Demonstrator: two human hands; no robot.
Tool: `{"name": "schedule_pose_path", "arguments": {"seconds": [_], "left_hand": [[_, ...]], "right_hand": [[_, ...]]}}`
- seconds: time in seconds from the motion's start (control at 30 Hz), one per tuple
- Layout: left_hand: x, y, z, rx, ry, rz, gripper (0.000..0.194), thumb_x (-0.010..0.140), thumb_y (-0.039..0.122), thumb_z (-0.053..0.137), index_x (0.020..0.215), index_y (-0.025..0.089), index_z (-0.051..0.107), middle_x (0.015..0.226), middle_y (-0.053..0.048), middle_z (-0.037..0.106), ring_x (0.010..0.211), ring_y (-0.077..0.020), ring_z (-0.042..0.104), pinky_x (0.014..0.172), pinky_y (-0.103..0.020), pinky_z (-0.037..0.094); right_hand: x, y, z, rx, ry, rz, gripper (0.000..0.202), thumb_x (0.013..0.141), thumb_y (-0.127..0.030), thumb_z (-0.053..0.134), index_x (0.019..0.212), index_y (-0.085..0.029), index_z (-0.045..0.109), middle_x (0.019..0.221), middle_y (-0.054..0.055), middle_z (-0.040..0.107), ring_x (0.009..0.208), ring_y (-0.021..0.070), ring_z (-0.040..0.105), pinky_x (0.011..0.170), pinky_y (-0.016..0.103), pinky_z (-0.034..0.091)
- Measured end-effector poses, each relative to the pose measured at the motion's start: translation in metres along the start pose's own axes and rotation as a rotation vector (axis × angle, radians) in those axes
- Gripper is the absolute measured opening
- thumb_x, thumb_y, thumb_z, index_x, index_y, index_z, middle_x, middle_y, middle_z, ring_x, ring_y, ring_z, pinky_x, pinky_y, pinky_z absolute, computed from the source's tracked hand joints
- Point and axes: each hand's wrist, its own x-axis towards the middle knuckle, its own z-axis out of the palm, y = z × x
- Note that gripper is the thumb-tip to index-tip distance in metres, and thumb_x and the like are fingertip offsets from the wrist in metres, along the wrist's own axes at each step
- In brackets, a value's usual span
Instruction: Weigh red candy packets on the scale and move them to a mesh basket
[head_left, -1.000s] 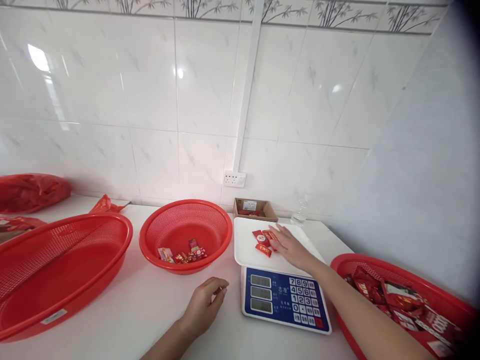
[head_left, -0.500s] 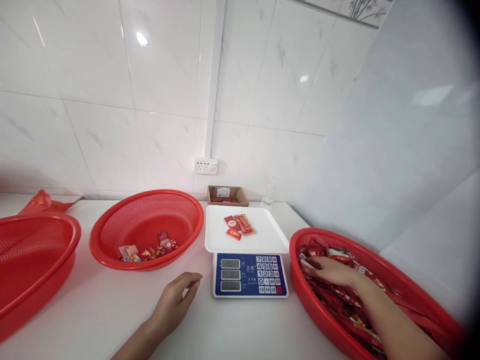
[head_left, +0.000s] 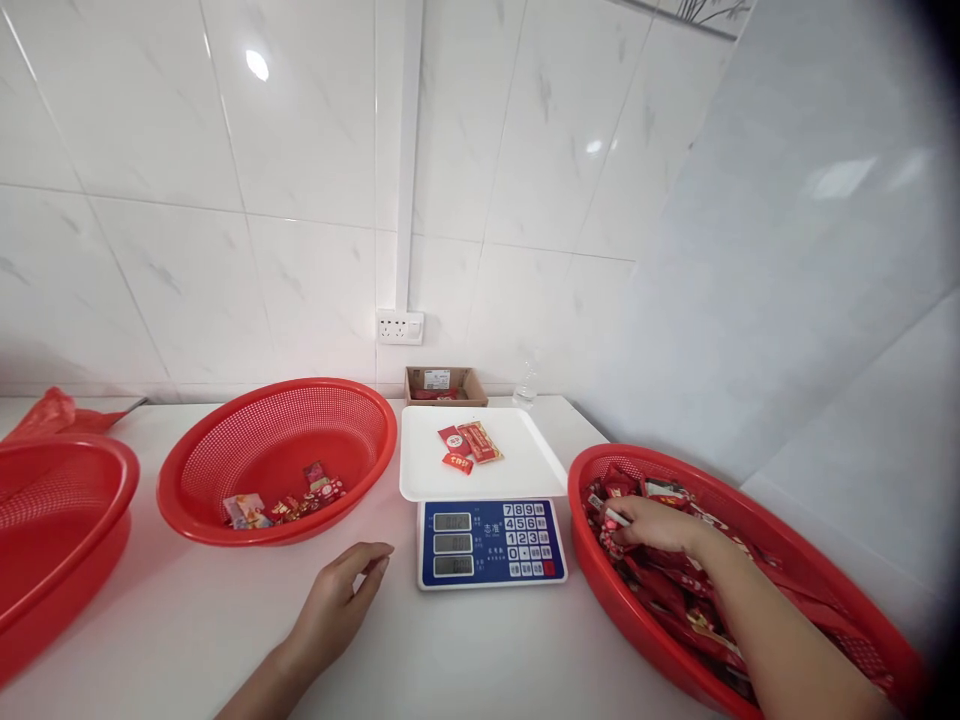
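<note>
My right hand reaches into the oval red basket on the right, its fingers closed on a small red-and-white packet. Many red wrapped packets surround it there. Over the table, just left of the scale, hovers or rests my left hand; its thumb and fingertips are pinched together with nothing visible between them. Three red packets lie on the scale's white tray. The scale's blue panel with keys and displays faces me.
A round red basket with several small packets is left of the scale. Another red basket stands at the far left, with a red bag behind. Behind the scale are a cardboard box and a clear plastic object.
My right hand has closed on a red-and-white packet and shifted slightly within the basket. The view has moved slightly, while my left hand keeps its pose.
</note>
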Motion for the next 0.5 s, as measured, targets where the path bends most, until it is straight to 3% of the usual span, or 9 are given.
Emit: {"name": "schedule_pose_path", "arguments": {"seconds": [0.27,0.5], "left_hand": [[-0.001,-0.001,0.001,0.002,0.002,-0.007,0.022,0.087,0.033,0.045,0.091,0.022,0.063,0.087,-0.004,0.068,0.077,-0.0164,0.065,0.063,-0.021,0.053],[-0.001,-0.002,0.001,0.01,0.0,-0.007,0.021,0.086,0.033,0.046,0.092,0.022,0.063,0.087,-0.004,0.068,0.078,-0.0163,0.065,0.064,-0.021,0.053]], "right_hand": [[0.004,0.042,-0.009,0.331,0.256,0.199,0.024,0.075,-0.041,0.045,0.082,-0.023,0.059,0.079,0.001,0.067,0.071,0.0168,0.061,0.064,0.028,0.048],[0.007,0.039,-0.013,0.195,0.403,0.16,0.033,0.076,-0.047,0.043,0.078,-0.02,0.062,0.082,0.004,0.068,0.081,0.0212,0.062,0.076,0.032,0.047]]}}
